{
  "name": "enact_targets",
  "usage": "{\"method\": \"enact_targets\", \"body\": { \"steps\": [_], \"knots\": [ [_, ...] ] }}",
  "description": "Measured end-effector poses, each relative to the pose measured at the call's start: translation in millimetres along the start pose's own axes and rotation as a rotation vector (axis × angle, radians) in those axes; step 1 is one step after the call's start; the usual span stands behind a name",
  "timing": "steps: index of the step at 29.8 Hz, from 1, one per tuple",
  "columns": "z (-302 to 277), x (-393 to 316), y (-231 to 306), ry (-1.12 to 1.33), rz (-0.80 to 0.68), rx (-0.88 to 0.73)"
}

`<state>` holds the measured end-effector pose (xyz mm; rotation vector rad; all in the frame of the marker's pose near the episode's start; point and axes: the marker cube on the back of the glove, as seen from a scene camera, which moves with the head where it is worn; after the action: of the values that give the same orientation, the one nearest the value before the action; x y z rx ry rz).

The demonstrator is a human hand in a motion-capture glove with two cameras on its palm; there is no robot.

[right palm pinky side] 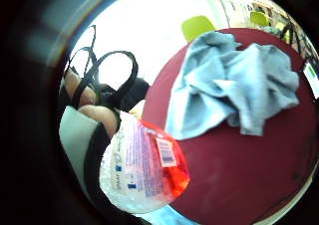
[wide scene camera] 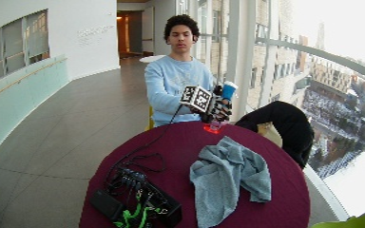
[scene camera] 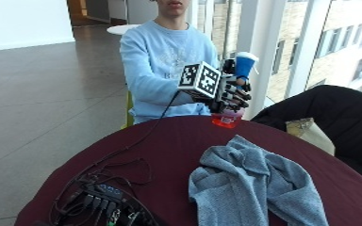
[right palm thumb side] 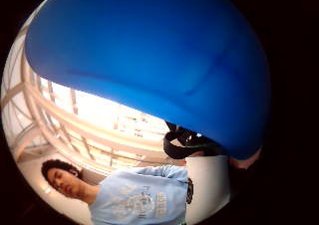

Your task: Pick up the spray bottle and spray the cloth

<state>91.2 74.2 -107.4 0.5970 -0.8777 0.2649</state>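
Note:
My gloved right hand (scene camera: 230,94) grips the spray bottle (scene camera: 230,117) at the far edge of the round maroon table (scene camera: 168,141), fingers curled round its body. The bottle has a blue spray head (scene camera: 244,64) and a clear body with red liquid at the base (right palm pinky side: 172,170); it is held upright, lifted just above the tabletop. The blue head (right palm thumb side: 149,60) fills the thumb side palm view. A crumpled grey-blue cloth (scene camera: 253,186) lies on the table nearer the camera, apart from the bottle, also seen as the cloth (right palm pinky side: 234,85) in the little finger side view.
A bundle of black cables and electronics (scene camera: 99,197) lies on the table's near left. A black jacket (scene camera: 332,113) hangs over a chair to the right. Bare maroon table surface lies between the bottle and the cloth. Windows stand behind.

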Motion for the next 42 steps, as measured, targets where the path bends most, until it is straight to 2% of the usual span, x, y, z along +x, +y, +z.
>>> {"method": "enact_targets", "body": {
  "steps": [7, 16, 32, 42],
  "knots": [
    [69.2, -25.2, 12.0, -0.146, -0.120, 0.073],
    [118.3, -25.5, 20.1, -0.179, -0.160, 0.092],
    [137.0, -8.8, 32.0, -0.178, -0.133, 0.086],
    [126.0, -2.7, 43.1, -0.143, -0.112, -0.006]
  ]
}}
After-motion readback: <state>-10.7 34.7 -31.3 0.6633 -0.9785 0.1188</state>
